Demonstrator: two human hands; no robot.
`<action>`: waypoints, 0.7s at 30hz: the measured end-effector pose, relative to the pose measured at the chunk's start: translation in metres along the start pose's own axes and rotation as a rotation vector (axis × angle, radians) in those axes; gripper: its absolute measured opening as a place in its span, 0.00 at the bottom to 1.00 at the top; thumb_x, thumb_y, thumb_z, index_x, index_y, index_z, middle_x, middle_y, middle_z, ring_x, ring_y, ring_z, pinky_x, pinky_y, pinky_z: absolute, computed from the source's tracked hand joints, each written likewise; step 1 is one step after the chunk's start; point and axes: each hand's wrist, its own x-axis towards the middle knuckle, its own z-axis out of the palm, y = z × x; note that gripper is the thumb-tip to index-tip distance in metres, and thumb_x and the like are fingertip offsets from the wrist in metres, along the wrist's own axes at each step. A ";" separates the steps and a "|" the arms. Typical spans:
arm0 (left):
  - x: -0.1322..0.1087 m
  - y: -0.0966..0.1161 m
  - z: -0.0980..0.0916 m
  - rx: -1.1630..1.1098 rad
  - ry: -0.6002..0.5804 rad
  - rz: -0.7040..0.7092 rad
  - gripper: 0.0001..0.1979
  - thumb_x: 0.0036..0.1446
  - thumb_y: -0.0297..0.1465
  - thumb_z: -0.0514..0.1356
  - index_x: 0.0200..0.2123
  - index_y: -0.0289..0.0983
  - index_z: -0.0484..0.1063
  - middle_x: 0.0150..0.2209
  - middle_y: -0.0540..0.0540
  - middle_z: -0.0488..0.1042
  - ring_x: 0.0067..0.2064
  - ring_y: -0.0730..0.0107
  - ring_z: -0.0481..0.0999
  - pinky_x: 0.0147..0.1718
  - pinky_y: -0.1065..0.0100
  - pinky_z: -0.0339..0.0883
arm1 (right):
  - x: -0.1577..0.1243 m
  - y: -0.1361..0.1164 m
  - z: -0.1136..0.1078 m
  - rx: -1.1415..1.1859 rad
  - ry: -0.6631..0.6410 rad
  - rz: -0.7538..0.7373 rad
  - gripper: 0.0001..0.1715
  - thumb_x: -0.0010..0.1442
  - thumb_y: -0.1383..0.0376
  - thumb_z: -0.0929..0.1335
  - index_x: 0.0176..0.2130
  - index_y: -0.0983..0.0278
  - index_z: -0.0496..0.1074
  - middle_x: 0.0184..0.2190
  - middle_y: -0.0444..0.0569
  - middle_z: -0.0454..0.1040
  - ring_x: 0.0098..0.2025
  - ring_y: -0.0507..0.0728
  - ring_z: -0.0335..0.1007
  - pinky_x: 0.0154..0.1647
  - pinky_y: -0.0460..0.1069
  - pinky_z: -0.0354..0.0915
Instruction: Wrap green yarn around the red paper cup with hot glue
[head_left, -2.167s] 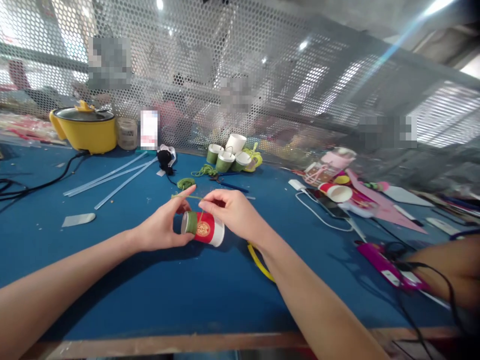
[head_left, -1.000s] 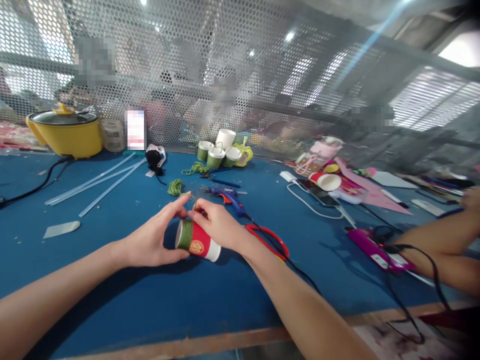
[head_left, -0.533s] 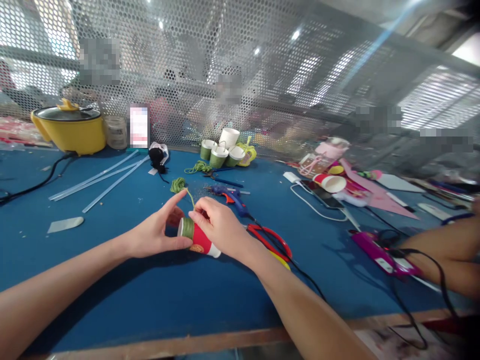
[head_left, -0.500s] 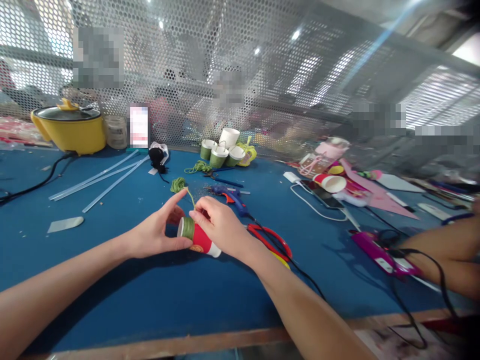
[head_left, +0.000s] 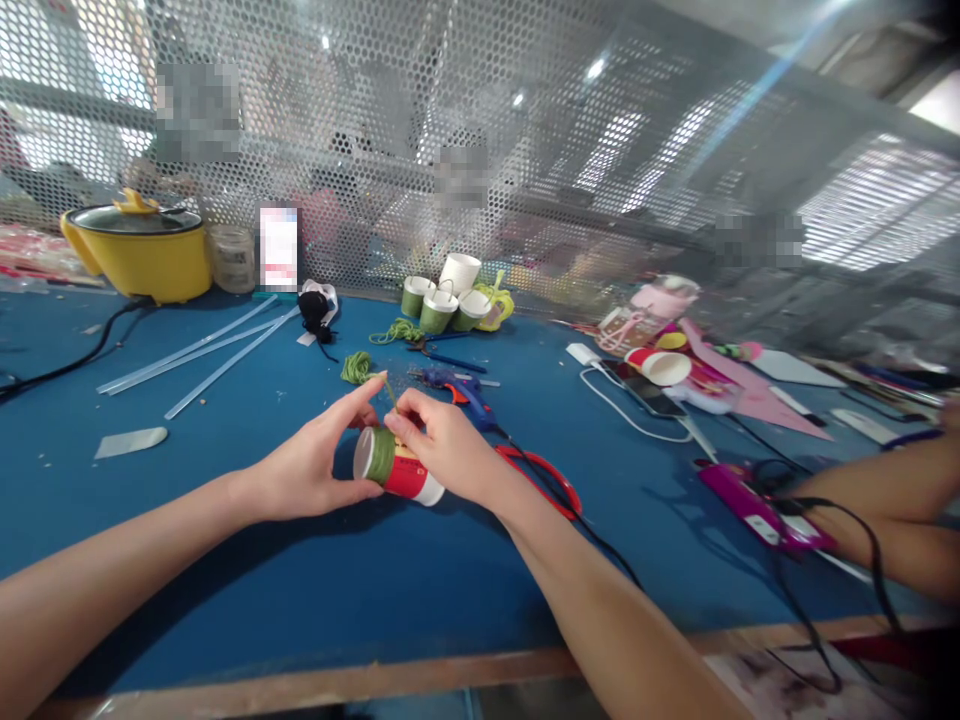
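Observation:
A red paper cup [head_left: 409, 478] lies on its side over the blue table [head_left: 322, 590], its base end wound with green cord. My left hand [head_left: 311, 468] grips that wound end between thumb and fingers. My right hand [head_left: 442, 447] rests on top of the cup and pinches the green cord [head_left: 389, 392], which runs back to a small green coil [head_left: 357, 367] on the table.
A blue glue gun [head_left: 457, 384] and red-handled scissors [head_left: 546, 478] lie just right of my hands. Finished green-wrapped cups [head_left: 442, 305] stand at the back, a yellow pot [head_left: 142, 248] far left, clear glue sticks [head_left: 210, 350] between. Another person's forearm [head_left: 892, 510] and a pink tool [head_left: 757, 510] are at right.
The cup has been turned a little in my hands and the red print has rolled out of view. More green cord sits on its base end. Both hands stay on it.

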 end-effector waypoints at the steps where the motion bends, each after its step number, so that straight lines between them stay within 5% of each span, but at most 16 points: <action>1: 0.000 0.000 0.000 0.007 0.002 0.003 0.46 0.49 0.29 0.64 0.64 0.43 0.38 0.47 0.42 0.65 0.49 0.58 0.67 0.54 0.51 0.60 | 0.000 0.001 0.001 -0.004 -0.006 0.018 0.11 0.62 0.63 0.60 0.27 0.61 0.57 0.22 0.40 0.62 0.25 0.51 0.58 0.27 0.47 0.53; 12: 0.001 -0.003 -0.002 -0.090 -0.031 -0.125 0.45 0.51 0.34 0.63 0.64 0.44 0.38 0.45 0.43 0.66 0.47 0.60 0.68 0.53 0.51 0.60 | -0.001 -0.003 0.008 -0.140 0.047 0.029 0.11 0.61 0.65 0.61 0.27 0.61 0.57 0.18 0.39 0.61 0.20 0.50 0.54 0.23 0.46 0.49; 21: 0.002 -0.003 -0.002 -0.167 -0.030 -0.188 0.45 0.50 0.34 0.64 0.64 0.40 0.40 0.45 0.42 0.67 0.47 0.60 0.69 0.52 0.53 0.60 | -0.001 -0.002 0.009 -0.112 0.062 -0.014 0.14 0.61 0.66 0.60 0.25 0.60 0.53 0.23 0.41 0.61 0.25 0.51 0.57 0.28 0.47 0.53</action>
